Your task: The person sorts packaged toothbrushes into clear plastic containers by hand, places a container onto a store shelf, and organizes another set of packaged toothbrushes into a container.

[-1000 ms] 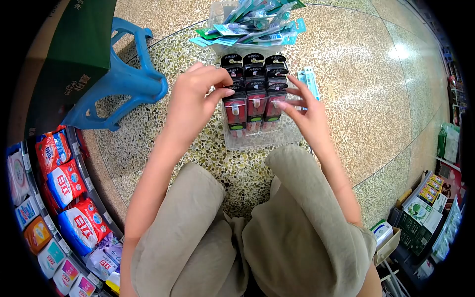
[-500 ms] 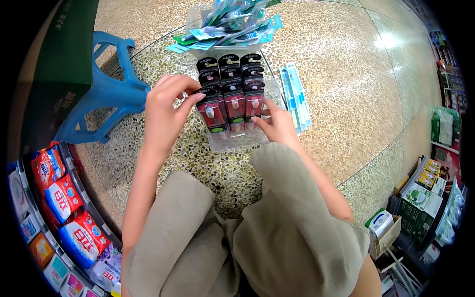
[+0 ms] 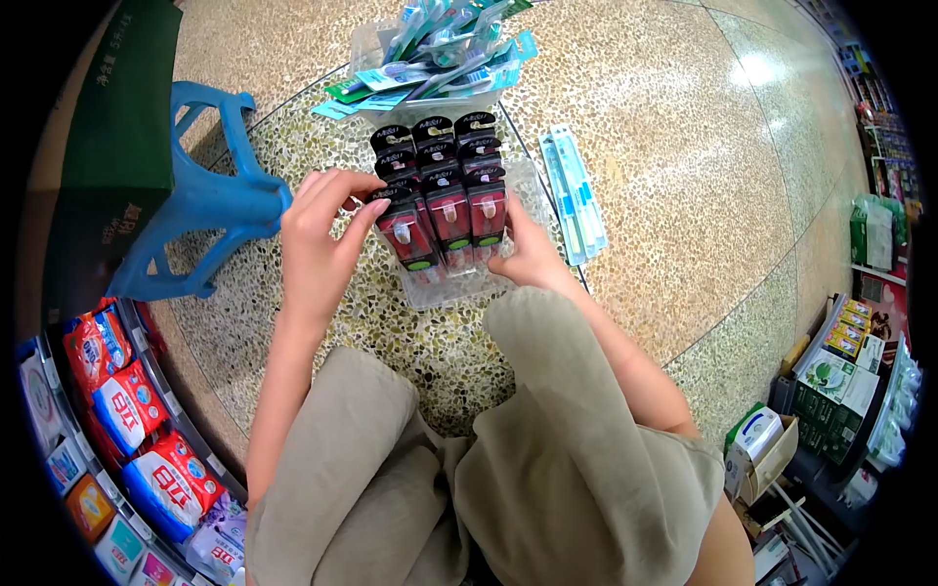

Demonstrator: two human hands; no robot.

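Several black-and-red packages (image 3: 449, 217) with clear fronts stand in three columns in a clear plastic tray (image 3: 526, 181) on the speckled floor. My left hand (image 3: 324, 220) pinches the top corner of the front package in the left column (image 3: 408, 234) between thumb and fingers. My right hand (image 3: 531, 244) lies against the lower right side of the right column (image 3: 489, 210), its fingers partly hidden behind the packages. Just beyond stands a clear bin (image 3: 430, 109) heaped with packaged toothbrushes (image 3: 440, 59).
Two blue-and-white toothbrush packs (image 3: 574, 195) lie on the floor to the right. A blue stool (image 3: 220, 200) and a large green box (image 3: 117, 127) are at the left. Shelves with red and blue bags (image 3: 171, 483) stand lower left; a carton (image 3: 772, 459) is lower right.
The view has shifted slightly, so most things appear a little further left. My right hand has moved its fingers closer in along the side of the packages. My left hand keeps its pinch.
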